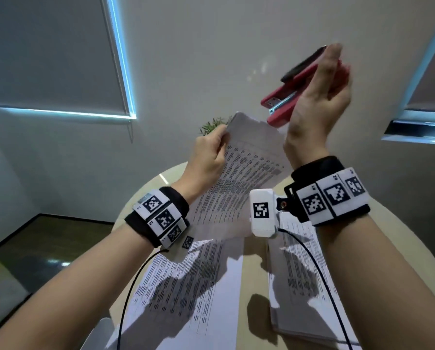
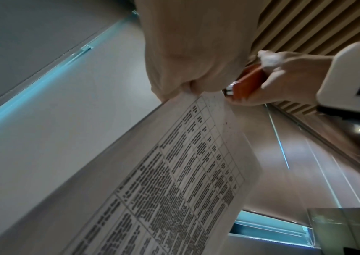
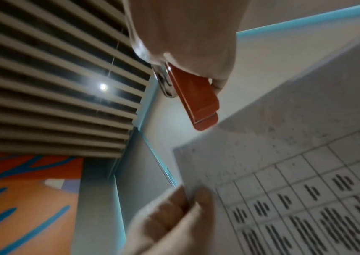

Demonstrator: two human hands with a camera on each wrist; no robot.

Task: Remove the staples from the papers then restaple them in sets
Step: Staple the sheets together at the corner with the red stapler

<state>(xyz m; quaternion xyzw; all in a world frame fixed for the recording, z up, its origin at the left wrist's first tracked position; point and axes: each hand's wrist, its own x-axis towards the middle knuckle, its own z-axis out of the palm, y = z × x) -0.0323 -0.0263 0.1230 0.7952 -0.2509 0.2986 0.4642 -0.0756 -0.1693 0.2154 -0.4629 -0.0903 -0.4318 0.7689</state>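
My left hand (image 1: 209, 157) pinches the top left corner of a printed set of papers (image 1: 239, 183) and holds it lifted above the table. The same pinch shows in the left wrist view (image 2: 187, 72) on the paper (image 2: 174, 181). My right hand (image 1: 317, 97) grips a red stapler (image 1: 287, 94) raised just above the paper's top right corner, its mouth pointing down toward the sheet. In the right wrist view the stapler (image 3: 194, 101) hangs a little above the paper's edge (image 3: 283, 172) without touching it.
A round beige table (image 1: 378, 238) lies below. On it sit a printed sheet (image 1: 186, 294) at the left and a stack of papers (image 1: 302, 286) at the right. A small green plant (image 1: 212, 126) stands behind the lifted papers. Window blinds flank the wall.
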